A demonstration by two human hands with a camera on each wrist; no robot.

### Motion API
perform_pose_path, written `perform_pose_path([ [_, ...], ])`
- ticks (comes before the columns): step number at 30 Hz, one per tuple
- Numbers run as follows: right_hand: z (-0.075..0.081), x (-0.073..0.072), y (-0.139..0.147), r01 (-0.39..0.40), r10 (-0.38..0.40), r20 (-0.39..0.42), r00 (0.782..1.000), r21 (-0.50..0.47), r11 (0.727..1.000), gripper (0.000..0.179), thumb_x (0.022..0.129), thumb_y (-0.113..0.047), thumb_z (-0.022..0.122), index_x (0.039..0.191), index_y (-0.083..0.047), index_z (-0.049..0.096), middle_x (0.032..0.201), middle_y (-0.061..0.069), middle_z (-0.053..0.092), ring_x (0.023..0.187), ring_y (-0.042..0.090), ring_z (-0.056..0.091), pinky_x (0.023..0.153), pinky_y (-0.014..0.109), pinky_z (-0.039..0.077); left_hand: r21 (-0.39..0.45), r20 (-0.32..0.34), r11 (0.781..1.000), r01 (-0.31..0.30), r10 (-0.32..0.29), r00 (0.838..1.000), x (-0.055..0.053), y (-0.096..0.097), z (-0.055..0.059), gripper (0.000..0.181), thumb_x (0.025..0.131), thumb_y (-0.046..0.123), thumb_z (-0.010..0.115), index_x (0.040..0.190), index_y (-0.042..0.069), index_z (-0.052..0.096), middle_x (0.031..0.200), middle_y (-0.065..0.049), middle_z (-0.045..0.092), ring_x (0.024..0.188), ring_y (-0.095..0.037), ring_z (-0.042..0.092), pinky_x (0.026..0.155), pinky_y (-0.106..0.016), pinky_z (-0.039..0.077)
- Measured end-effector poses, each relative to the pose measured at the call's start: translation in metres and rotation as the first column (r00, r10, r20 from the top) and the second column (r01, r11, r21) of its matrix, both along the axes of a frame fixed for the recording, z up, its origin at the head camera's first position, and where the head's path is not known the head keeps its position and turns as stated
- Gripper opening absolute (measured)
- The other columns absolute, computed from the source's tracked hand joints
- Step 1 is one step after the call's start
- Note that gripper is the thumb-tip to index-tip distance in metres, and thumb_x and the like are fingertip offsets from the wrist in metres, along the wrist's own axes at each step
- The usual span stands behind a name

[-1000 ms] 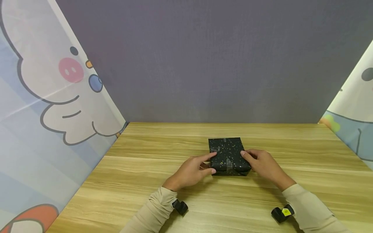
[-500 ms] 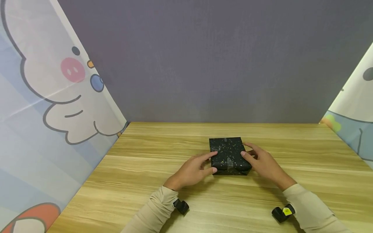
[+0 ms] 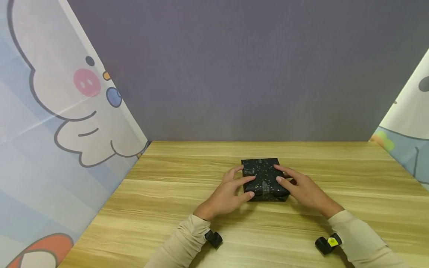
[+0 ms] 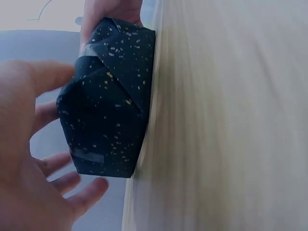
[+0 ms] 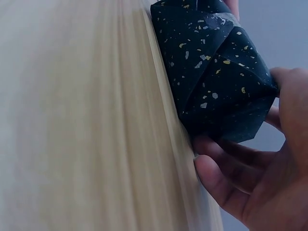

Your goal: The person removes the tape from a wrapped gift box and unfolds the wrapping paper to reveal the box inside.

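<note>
A small box wrapped in black speckled paper (image 3: 263,175) sits on the wooden table, with clear tape on its top and front. My left hand (image 3: 224,195) is at its left side, fingers spread. The index fingertip touches the top, the thumb is at the front edge, and another finger reaches the far left corner. In the left wrist view, the lower fingers of the left hand (image 4: 29,139) are loosely bent beside the box. My right hand (image 3: 303,190) rests at the right side, with thumb and index finger on the top edge; its other fingers bend loosely beside the end in the right wrist view.
The light wooden table (image 3: 161,193) runs back to a grey panel (image 3: 251,74). A cartoon-printed sheet (image 3: 67,130) hangs along the left, and another printed sheet (image 3: 412,119) stands at the right. Small black cameras (image 3: 213,239) are strapped to both wrists.
The left hand has shifted slightly right and spread its fingers farther over the box. The right index finger has come out from the side onto the top edge. The box stays nearly in place.
</note>
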State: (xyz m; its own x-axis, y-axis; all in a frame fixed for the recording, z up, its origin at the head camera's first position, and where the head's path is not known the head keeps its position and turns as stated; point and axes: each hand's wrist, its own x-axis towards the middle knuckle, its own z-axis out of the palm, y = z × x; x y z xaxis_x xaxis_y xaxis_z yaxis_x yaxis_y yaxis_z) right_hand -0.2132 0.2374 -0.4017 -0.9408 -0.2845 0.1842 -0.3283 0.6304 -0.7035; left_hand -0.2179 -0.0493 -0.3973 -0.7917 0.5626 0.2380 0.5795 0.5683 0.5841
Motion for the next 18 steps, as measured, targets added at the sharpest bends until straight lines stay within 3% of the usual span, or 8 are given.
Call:
perform_pose_path([
  [9,0.001,0.001,-0.002,-0.026,0.026,0.006,1.000,0.011,1.000,0.055,0.103,-0.043,0.056,0.151,-0.018,0.046,0.127,0.018,0.062,0.097,0.024,0.067,0.075,0.044,0.056,-0.009,-0.047,0.999,0.039,-0.040,0.998,0.003,0.005,0.000,0.044,0.103,0.046,0.053,0.142,0.028,0.059,0.165,0.002,0.020,0.152,-0.022,0.012,0.112,-0.053,0.034],
  [18,0.000,0.001,-0.016,-0.048,0.049,-0.041,0.998,0.019,0.999,0.052,0.103,-0.039,0.058,0.147,-0.013,0.049,0.122,0.014,0.063,0.095,0.023,0.067,0.076,0.043,0.057,0.054,-0.111,0.998,-0.041,0.047,0.993,0.009,0.014,0.000,0.031,0.103,0.036,0.057,0.128,0.024,0.071,0.159,-0.008,0.032,0.150,-0.031,0.017,0.113,-0.056,0.032],
])
